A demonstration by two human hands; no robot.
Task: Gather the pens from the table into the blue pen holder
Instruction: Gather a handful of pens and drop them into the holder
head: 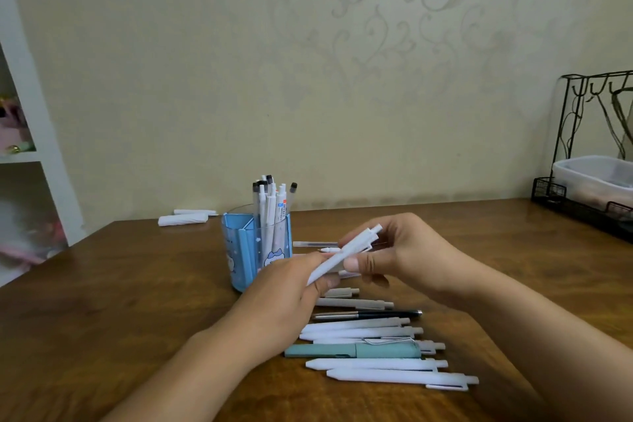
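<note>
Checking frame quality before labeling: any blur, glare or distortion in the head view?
Head view: soft all over, worst on the shelf at the left edge; wide-angle bending tilts that shelf and the wire rack; mild sheen on the table at far right; flat, even light, faint shadows under the hands; white pen and blue pen holder readable.

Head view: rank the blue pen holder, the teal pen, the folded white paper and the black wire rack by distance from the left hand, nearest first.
From the left hand:
1. blue pen holder, just behind it.
2. teal pen, in the row on the table, nearer the camera.
3. folded white paper, back left by the wall.
4. black wire rack, far right corner.
</note>
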